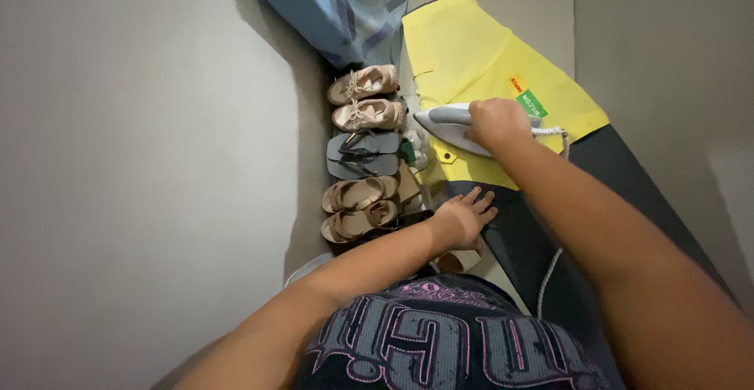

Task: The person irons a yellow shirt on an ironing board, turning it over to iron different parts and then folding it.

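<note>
Nearest the camera, the person's dark shirt (440,343) with pink and grey lettering fills the lower edge of the view. Beyond it extends the ironing board (597,201), a long dark surface running away from the person, set in a plain room with pale walls (141,123) on both sides. A yellow garment (471,52) covers the far part of the board, smooth and bright, with a small green and orange label near its right edge. The iron (452,127), white and grey with a pointed nose, rests on the garment at the board's left side, nose towards the board's left edge; its white cord (550,276) trails back over the board. The right hand (496,123) is clenched around the iron's handle. The left hand (463,217) lies flat, fingers spread and released, on the board's near left edge, gripping nothing. On the floor left of the board stands a row of footwear: pink shoes (365,99), dark flip-flops (363,154) and tan sandals (357,208). Beyond the shoes hangs a blue striped cloth (338,5).
</note>
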